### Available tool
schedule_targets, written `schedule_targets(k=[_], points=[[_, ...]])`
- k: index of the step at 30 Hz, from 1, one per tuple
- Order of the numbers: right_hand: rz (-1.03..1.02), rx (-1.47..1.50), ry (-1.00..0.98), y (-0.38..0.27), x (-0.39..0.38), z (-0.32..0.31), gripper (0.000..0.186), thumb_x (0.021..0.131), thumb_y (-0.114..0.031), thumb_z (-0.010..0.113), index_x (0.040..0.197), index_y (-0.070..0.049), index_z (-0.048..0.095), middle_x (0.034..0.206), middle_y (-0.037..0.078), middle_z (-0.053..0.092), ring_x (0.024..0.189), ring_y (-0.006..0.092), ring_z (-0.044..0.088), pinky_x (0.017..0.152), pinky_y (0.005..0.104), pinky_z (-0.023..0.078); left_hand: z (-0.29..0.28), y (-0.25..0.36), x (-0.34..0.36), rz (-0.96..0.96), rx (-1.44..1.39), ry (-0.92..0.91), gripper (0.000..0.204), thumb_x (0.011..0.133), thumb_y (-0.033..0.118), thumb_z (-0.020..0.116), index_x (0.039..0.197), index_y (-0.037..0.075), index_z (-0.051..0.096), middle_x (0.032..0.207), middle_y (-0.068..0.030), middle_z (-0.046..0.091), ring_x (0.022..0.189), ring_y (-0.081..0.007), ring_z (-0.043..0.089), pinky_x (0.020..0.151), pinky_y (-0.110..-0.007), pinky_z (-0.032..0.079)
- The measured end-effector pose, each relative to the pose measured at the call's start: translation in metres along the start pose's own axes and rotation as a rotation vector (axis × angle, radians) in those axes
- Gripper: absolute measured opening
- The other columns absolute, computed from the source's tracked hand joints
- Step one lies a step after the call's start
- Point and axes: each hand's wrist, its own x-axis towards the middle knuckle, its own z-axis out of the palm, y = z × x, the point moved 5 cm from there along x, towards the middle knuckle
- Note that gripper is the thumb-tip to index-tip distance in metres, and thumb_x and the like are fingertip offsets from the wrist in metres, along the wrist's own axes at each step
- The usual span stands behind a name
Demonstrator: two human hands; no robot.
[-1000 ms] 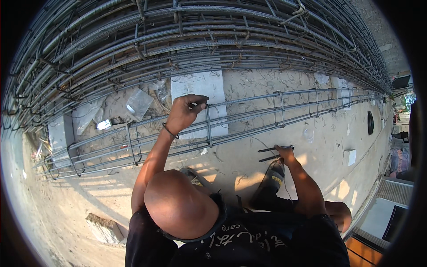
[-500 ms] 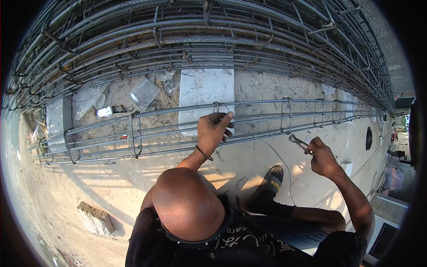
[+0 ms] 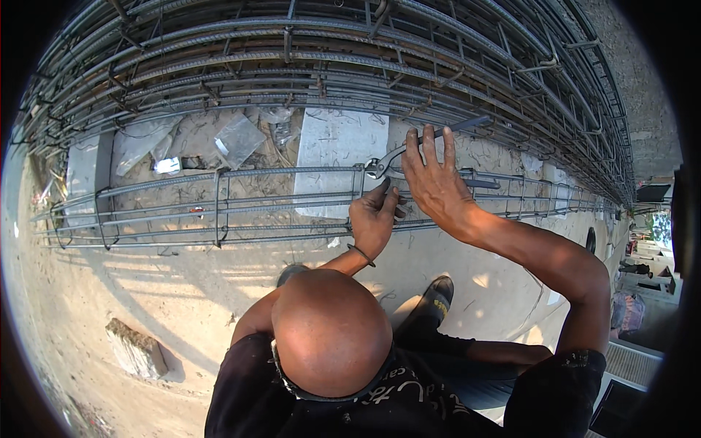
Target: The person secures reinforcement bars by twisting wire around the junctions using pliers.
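Note:
A narrow rebar cage [image 3: 277,198], long bars with square stirrups, lies across in front of me. My right hand [image 3: 438,186] is on a pair of end-cutting pincers [image 3: 394,157], fingers stretched over the upper of its widely spread handles. The pincers' jaws sit at a stirrup [image 3: 358,177] where it meets the top bar. Just below the jaws, my left hand [image 3: 374,225] has its thumb and fingers curled together among the bars. What lies between those fingertips is hidden. A dark band circles the left wrist.
Stacked rebar cages [image 3: 292,55] fill the far side. A pale board [image 3: 339,135] lies beneath the narrow cage, with clear plastic bags [image 3: 239,140] left of it. Wire scraps litter the ground. A broken block [image 3: 136,349] sits at the lower left, and a shoe [image 3: 437,298] is near my knee.
My right hand has swung up and left, bringing the pincers from in front of the cage to the stirrup; their handles are now spread. My left hand has shifted slightly right and lower.

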Motion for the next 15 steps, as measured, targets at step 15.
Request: schedule_targets(k=[15], points=[[-0.089,-0.041,-0.039,-0.013,0.016,0.005,0.033,0.084,-0.025,0.052,0.106,-0.001,0.057,0.117,0.021,0.049,0.111,0.0365,0.046,0.088,0.0677,0.038,-0.010,0.011,-0.005,0.016,-0.068,0.044,0.023,0.090,0.010,0.059,0.101,-0.009,0.064,0.070,-0.0108,0.067,0.053,-0.0103,0.060,0.044,-0.021,0.043]])
